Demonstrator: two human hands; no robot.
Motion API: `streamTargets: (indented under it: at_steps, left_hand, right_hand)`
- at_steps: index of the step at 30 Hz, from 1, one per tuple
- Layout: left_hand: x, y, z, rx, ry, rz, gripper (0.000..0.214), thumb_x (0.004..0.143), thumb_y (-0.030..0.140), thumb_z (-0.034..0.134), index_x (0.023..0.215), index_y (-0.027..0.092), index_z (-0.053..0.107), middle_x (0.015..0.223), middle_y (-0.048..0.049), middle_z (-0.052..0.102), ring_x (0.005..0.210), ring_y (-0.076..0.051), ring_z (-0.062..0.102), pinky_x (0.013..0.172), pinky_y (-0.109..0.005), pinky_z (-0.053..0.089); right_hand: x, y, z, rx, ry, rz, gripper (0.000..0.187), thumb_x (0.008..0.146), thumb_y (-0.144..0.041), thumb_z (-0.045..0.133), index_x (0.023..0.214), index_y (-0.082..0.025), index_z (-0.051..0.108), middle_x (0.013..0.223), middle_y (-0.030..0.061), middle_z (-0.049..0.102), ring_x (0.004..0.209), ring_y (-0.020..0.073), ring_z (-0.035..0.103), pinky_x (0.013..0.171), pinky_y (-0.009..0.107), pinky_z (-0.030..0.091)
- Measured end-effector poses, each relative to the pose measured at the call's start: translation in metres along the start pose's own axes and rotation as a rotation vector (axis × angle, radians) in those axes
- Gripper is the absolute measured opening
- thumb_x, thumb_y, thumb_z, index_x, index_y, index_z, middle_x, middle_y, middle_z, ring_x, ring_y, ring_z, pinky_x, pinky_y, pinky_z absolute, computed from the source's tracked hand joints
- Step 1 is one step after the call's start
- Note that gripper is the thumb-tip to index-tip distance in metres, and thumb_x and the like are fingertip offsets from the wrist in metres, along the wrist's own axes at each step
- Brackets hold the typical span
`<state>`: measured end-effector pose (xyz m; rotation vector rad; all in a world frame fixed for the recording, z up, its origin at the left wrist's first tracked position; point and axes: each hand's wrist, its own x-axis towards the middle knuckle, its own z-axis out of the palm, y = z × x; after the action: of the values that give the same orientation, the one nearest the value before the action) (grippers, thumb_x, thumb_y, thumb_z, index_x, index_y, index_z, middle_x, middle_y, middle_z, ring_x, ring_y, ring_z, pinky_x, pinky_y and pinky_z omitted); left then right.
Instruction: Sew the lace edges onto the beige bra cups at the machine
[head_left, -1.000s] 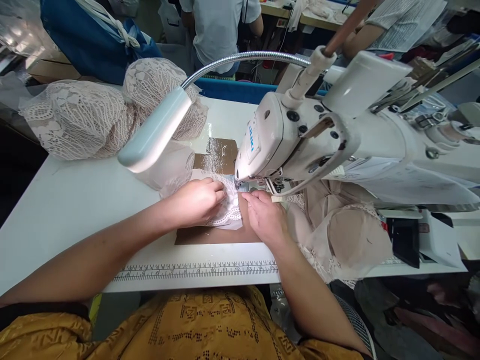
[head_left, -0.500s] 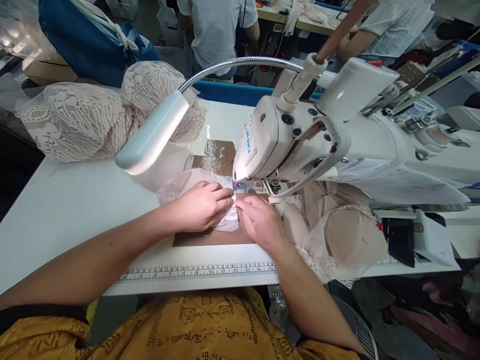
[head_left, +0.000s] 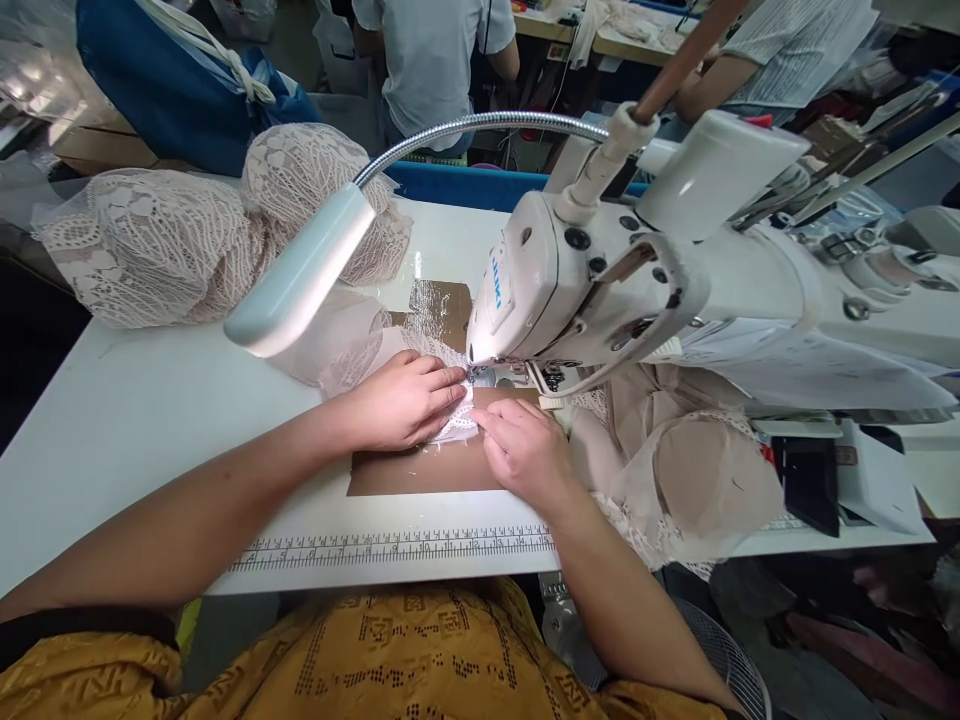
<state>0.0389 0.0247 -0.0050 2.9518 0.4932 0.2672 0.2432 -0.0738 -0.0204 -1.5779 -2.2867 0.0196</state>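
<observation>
Under the needle of the white sewing machine (head_left: 517, 240) lies a pale lace fabric piece (head_left: 457, 428). My left hand (head_left: 405, 402) rests flat on it, fingers stretched out with their tips close to the presser foot. With thumb and forefinger together, my right hand (head_left: 525, 448) pinches the fabric's right edge just in front of the needle; its other fingers are curled. A sheer part of the fabric (head_left: 322, 335) trails off to the left behind my left hand. The needle point itself is too small to make out.
A lamp (head_left: 300, 270) on a bendy metal arm hangs over the work. Lace bra cups (head_left: 172, 235) are heaped at the back left, beige cups (head_left: 690, 470) at the right. A ruler strip (head_left: 405, 548) runs along the table's front edge. Two people sit beyond.
The lace fabric has moved away from me, under the needle, and less of it shows in front. My left hand has slid slightly forward with it; my right fingertips are now slightly lower.
</observation>
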Motion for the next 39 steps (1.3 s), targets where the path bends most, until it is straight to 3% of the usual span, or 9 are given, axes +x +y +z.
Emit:
streamTargets:
  at_steps: [6, 14, 20, 29, 39]
  left_hand:
    - [0.000, 0.004, 0.000, -0.005, 0.007, 0.010, 0.034, 0.097, 0.028, 0.044, 0.123, 0.014, 0.060, 0.130, -0.0123, 0.060, 0.103, -0.025, 0.056, 0.088, -0.040, 0.042]
    - [0.001, -0.001, 0.002, 0.012, -0.012, 0.005, 0.036, 0.098, 0.029, 0.041, 0.126, 0.014, 0.059, 0.135, -0.0112, 0.058, 0.105, -0.026, 0.054, 0.088, -0.039, 0.042]
    - [0.003, -0.007, 0.005, 0.063, 0.010, 0.024, 0.037, 0.097, 0.029, 0.042, 0.125, 0.012, 0.059, 0.135, -0.0133, 0.057, 0.106, -0.027, 0.055, 0.089, -0.041, 0.040]
    - [0.002, 0.006, 0.004, 0.047, 0.016, 0.040, 0.036, 0.099, 0.030, 0.038, 0.121, 0.012, 0.061, 0.127, -0.0130, 0.062, 0.100, -0.025, 0.058, 0.087, -0.040, 0.039]
    - [0.003, -0.006, 0.008, 0.063, 0.057, 0.024, 0.033, 0.095, 0.023, 0.046, 0.121, 0.012, 0.061, 0.131, -0.0141, 0.060, 0.103, -0.027, 0.058, 0.090, -0.044, 0.038]
  right_hand:
    - [-0.003, 0.002, 0.000, 0.019, -0.016, -0.052, 0.028, 0.077, -0.011, 0.051, 0.090, -0.021, 0.074, 0.073, 0.0011, 0.067, 0.071, 0.0155, 0.055, 0.071, 0.028, 0.039]
    - [-0.003, 0.000, 0.001, 0.017, -0.008, -0.053, 0.028, 0.076, -0.011, 0.050, 0.087, -0.020, 0.074, 0.071, 0.0010, 0.067, 0.069, 0.0155, 0.055, 0.070, 0.028, 0.039]
    - [-0.001, -0.002, 0.001, -0.007, -0.012, -0.027, 0.028, 0.078, -0.012, 0.051, 0.092, -0.019, 0.074, 0.074, 0.0022, 0.068, 0.070, 0.0160, 0.056, 0.072, 0.027, 0.041]
    - [-0.001, -0.002, 0.001, -0.020, -0.030, 0.011, 0.034, 0.081, -0.012, 0.051, 0.104, -0.019, 0.074, 0.077, 0.0027, 0.068, 0.073, 0.0171, 0.057, 0.072, 0.027, 0.044]
    - [0.000, -0.001, 0.005, -0.100, -0.028, -0.002, 0.041, 0.083, -0.012, 0.047, 0.116, -0.018, 0.071, 0.078, 0.0037, 0.066, 0.070, 0.0182, 0.053, 0.068, 0.030, 0.041]
